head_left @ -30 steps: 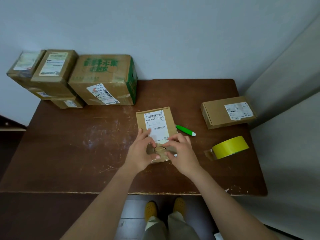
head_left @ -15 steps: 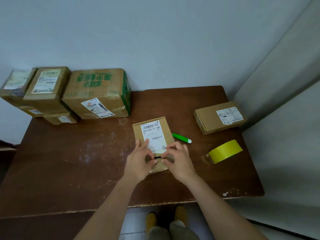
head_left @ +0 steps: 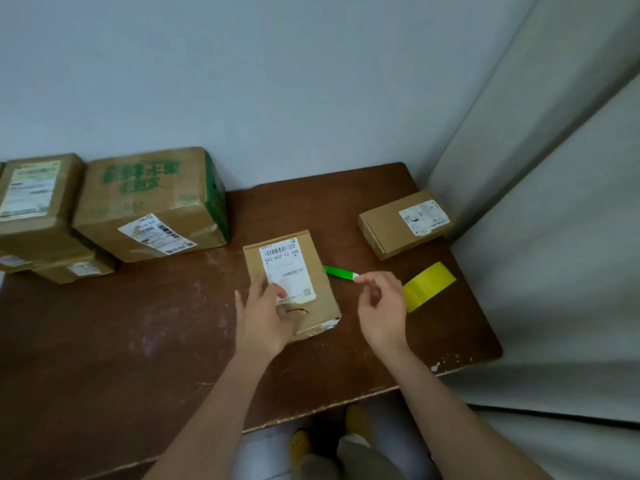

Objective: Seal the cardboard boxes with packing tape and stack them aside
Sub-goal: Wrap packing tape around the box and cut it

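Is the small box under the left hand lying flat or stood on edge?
Flat. The small box lies with its labelled face up on the table, and the left hand rests on top of it.

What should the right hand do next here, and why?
Probably reach on to the yellow tape roll just beyond it. The right hand hovers loosely curled and holds nothing, while the left hand rests on the small box, steadying it for taping.
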`<action>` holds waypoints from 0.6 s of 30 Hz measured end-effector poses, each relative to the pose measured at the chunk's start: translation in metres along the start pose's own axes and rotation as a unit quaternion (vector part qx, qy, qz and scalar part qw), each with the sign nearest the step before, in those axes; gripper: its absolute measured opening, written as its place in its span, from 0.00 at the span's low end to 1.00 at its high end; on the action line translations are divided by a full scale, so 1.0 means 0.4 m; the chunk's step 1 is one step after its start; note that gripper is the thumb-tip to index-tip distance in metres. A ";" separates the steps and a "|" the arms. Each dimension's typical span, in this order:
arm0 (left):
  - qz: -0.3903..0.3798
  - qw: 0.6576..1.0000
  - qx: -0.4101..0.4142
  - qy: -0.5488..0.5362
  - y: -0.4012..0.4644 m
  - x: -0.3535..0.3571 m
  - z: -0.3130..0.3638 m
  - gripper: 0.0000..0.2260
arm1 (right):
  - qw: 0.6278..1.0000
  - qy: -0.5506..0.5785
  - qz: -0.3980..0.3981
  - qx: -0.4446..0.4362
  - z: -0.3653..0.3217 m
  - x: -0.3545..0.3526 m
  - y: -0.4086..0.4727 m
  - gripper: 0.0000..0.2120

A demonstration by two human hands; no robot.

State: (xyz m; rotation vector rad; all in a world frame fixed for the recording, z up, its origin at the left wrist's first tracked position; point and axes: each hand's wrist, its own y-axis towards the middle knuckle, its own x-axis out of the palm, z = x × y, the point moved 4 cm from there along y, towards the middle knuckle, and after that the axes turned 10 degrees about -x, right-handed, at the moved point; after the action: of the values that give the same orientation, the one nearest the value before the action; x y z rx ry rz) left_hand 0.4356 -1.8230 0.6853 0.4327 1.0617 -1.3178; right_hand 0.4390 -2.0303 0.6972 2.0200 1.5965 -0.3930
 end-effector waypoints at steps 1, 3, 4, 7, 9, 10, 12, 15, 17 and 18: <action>0.033 0.999 0.004 0.004 0.007 -0.015 0.018 0.12 | 0.999 -0.019 0.035 0.007 0.009 -0.041 0.013 0.18; 0.086 0.996 0.026 -0.022 0.014 -0.032 0.073 0.10 | 0.992 -0.050 0.108 0.052 0.044 -0.127 0.035 0.16; 0.089 0.994 0.042 -0.051 0.012 -0.032 0.108 0.09 | 0.985 -0.058 0.140 0.087 0.076 -0.165 0.042 0.14; 0.042 0.983 0.138 -0.110 -0.012 0.012 0.211 0.08 | 0.961 -0.059 0.178 0.203 0.185 -0.238 0.046 0.11; -0.010 0.977 0.180 -0.111 -0.033 0.066 0.259 0.11 | 0.955 -0.040 0.102 0.275 0.245 -0.242 0.039 0.14; -0.040 0.977 0.183 -0.100 -0.042 0.100 0.273 0.12 | 0.954 -0.029 0.042 0.296 0.262 -0.234 0.038 0.17; -0.097 0.979 0.165 -0.072 -0.049 0.176 0.283 0.11 | 0.952 0.001 -0.044 0.302 0.268 -0.218 0.042 0.18; -0.172 0.980 0.091 -0.045 -0.036 0.269 0.277 0.10 | 0.948 0.082 0.023 0.307 0.260 -0.225 0.053 0.27; -0.191 0.980 0.031 -0.048 -0.021 0.312 0.273 0.10 | 0.937 0.116 0.082 0.319 0.270 -0.233 0.042 0.26; -0.190 0.980 0.007 -0.057 -0.013 0.329 0.273 0.11 | 0.937 0.118 0.072 0.321 0.285 -0.228 0.031 0.25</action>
State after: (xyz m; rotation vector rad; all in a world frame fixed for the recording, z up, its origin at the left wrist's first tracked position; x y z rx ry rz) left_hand 0.4587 -1.9844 0.6331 0.1632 1.0716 -1.6675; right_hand 0.4383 -2.1705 0.6554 2.7464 1.5728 -0.7097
